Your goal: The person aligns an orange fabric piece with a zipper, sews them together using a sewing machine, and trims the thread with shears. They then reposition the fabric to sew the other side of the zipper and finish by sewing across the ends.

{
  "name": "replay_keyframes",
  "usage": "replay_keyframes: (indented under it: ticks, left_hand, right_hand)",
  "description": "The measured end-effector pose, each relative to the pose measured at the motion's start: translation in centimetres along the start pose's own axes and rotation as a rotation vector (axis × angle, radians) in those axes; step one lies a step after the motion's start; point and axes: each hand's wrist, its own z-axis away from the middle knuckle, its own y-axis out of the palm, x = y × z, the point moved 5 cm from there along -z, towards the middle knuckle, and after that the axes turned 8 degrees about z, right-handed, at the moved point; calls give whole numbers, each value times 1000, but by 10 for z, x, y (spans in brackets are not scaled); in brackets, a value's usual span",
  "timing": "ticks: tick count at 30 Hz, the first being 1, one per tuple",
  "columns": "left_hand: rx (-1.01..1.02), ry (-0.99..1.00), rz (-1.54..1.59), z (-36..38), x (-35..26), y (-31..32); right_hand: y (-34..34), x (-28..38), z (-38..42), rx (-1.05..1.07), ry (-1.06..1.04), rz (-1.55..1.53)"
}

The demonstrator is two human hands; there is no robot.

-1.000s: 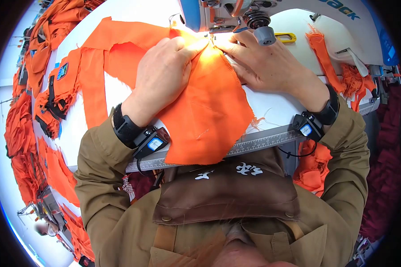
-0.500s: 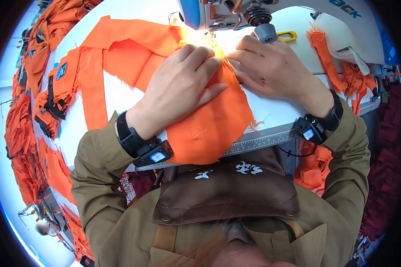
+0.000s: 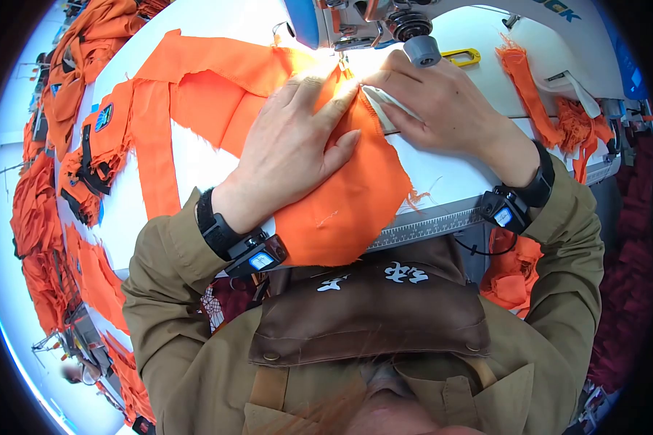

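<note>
Where brightest, orange cloth indistinct.

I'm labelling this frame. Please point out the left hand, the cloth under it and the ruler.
Left hand [image 3: 289, 139]: head view, back of the hand.
Cloth [image 3: 345, 204]: head view, its broad lower part.
Ruler [image 3: 429, 230]: head view, its marked face.

A garment-sewing workshop is shown. A large sewing machine is mounted at a white worktable, whose front edge is fitted with a ruler strip (a common cutting aid). Cut orange cloth is spread at the machine, more orange pieces are heaped along the left, and dark red fabric is piled at the right. Further equipment, perhaps another workstation, is blurred at far left.
</note>
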Motion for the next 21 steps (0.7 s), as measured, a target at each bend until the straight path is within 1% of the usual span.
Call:
replay_keyframes:
  ticks: [3,6,11,14,21]
  left_hand:
    - [-11,0,-24,1,-1,1]
    - [-27,6,-33,1,0,2]
    - [-49,19,-60,1,-2,0]
    - [-18,-17,-52,0,-1,0]
    - [-30,-9,-46,-2,2,-1]
  right_hand:
    - [3,0,-3,-29,4,9]
    - [9,-2,-2,22,37,35]
    - [8,2,-4,38,58,61]
    - [8,1,-3,59,75,49]
    - [8,0,-3,57,84,47]
